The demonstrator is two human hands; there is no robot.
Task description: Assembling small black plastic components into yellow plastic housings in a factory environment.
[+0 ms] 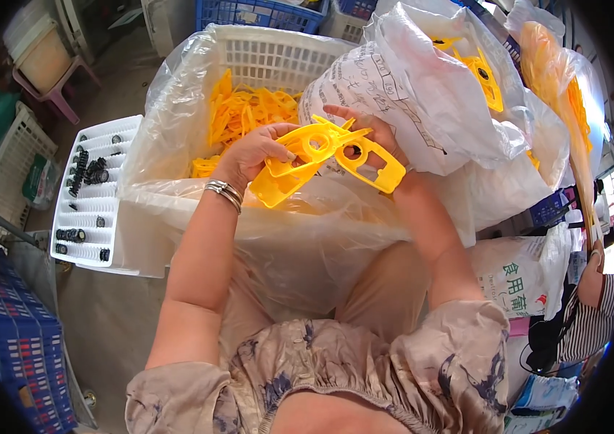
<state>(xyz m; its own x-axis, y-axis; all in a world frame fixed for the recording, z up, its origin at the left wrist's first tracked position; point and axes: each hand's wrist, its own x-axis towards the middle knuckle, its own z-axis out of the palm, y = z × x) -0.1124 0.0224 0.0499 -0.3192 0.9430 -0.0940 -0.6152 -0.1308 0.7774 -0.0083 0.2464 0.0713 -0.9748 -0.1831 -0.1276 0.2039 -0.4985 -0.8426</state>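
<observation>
Over a plastic-lined crate, my left hand [247, 154] pinches a yellow plastic clip piece [282, 181] with a round ring and a rectangular frame. A second yellow piece [385, 169] of like shape meets it at the top and fans out to the right. My right hand [373, 130] grips this one from behind, its fingers partly hidden. A dark ring [352, 152] shows in the hole of the right piece. Whether the two pieces are joined, I cannot tell. Metal bangles circle my left wrist.
Yellow pieces [252, 108] heap inside the white crate [270, 61]. Left of it lies a ribbed white tray [108, 189] with black coil springs [95, 171]. A white sack [422, 101] leans at right, more yellow parts [484, 79] behind it. Another person's striped sleeve [596, 318] shows far right.
</observation>
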